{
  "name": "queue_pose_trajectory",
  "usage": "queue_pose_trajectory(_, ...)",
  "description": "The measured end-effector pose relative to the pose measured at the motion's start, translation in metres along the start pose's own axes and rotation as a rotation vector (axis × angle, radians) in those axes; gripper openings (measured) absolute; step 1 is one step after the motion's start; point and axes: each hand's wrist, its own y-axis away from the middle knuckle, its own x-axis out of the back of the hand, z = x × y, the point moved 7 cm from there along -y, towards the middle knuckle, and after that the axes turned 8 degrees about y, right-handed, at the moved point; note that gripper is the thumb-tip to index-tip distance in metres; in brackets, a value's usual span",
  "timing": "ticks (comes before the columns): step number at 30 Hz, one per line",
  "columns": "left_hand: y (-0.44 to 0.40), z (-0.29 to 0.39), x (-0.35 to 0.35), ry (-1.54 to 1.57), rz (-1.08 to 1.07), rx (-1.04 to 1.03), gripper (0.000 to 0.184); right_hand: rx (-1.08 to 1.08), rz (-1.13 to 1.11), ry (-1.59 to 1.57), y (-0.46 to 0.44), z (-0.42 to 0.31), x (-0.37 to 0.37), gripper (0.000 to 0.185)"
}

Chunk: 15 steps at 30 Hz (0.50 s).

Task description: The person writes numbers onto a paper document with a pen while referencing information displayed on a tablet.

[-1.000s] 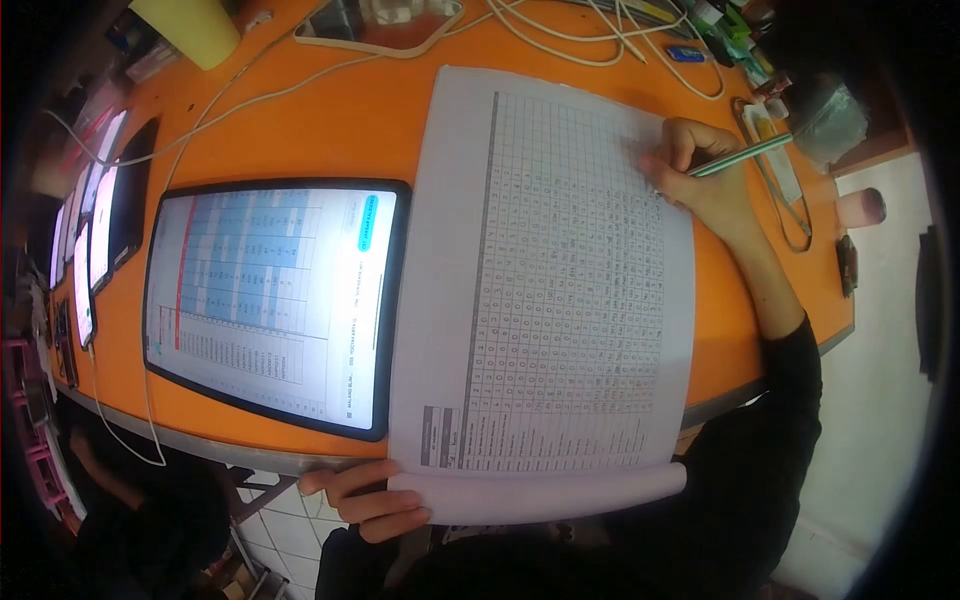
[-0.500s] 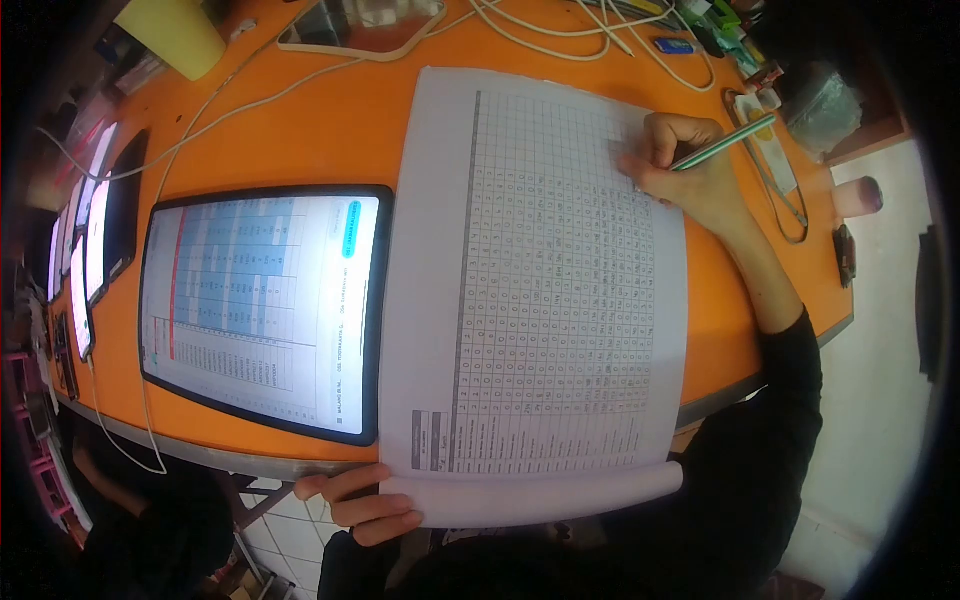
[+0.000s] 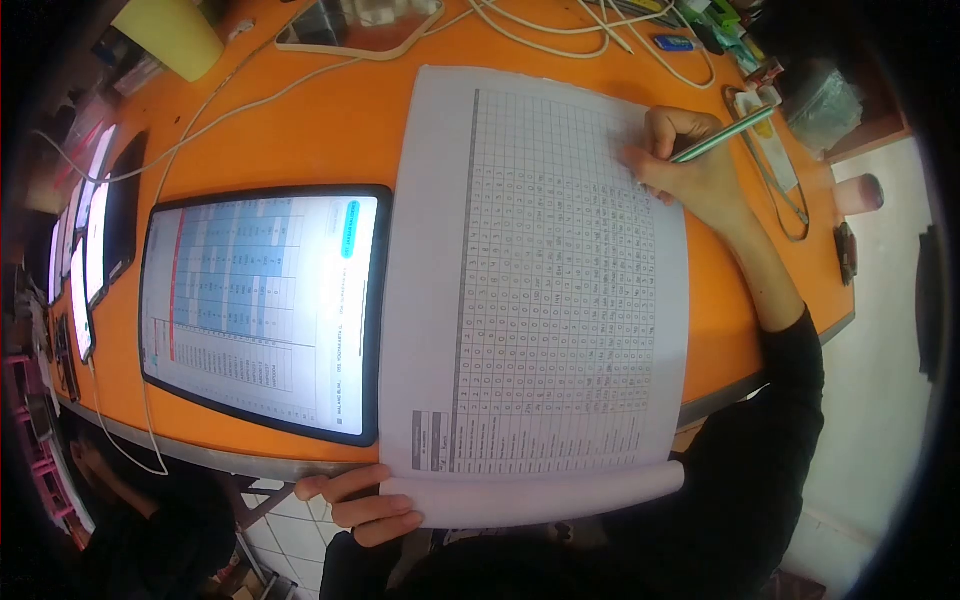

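A large paper sheet (image 3: pixel 430 250) with a printed grid lies on the orange table, its near end curled over the edge. Handwritten numbers fill many of the grid's cells; the columns at its far end are blank. My right hand (image 3: pixel 690 165) grips a pale green pen (image 3: pixel 735 131), its fingers resting on the sheet near the last written entries. The pen tip is hidden by my fingers. At the near left corner, my left hand (image 3: pixel 365 505) pinches the curled paper. Left of the sheet lies a tablet (image 3: pixel 330 310) with a lit spreadsheet.
Several lit phones (image 3: pixel 95 250) stand at the far left. White cables (image 3: pixel 555 48) trail across the back, near a yellow cup (image 3: pixel 175 35) and a flat device (image 3: pixel 360 28). A power strip (image 3: pixel 770 150) lies at right. Another person's arm (image 3: pixel 110 475) shows at lower left.
My right hand and the pen have shifted very slightly over the sheet. The other person's arm at lower left has moved a little. My left hand stays in place.
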Motion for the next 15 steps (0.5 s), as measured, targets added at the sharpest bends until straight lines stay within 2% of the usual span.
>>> queue_pose_trajectory(7,0.005,0.002,0.005,-0.039,0.020,-0.017,0.030,-0.003,0.044,0.081,0.003,-0.005,0.001,0.036)
queue_pose_trajectory(9,0.006,0.000,0.007,0.051,-0.105,0.021,0.031,-0.001,0.013,0.088,0.002,-0.004,0.000,0.036)
queue_pose_trajectory(11,0.008,0.003,0.005,0.020,-0.073,0.017,0.032,0.035,0.036,0.032,0.002,-0.005,0.002,0.034)
queue_pose_trajectory(13,0.003,0.000,0.005,0.016,-0.107,-0.165,0.033,0.064,0.057,-0.024,-0.001,-0.009,0.009,0.032)
queue_pose_trajectory(15,0.002,-0.003,0.004,-0.041,-0.090,-0.182,0.033,0.187,0.184,0.029,-0.001,-0.027,0.027,0.029)
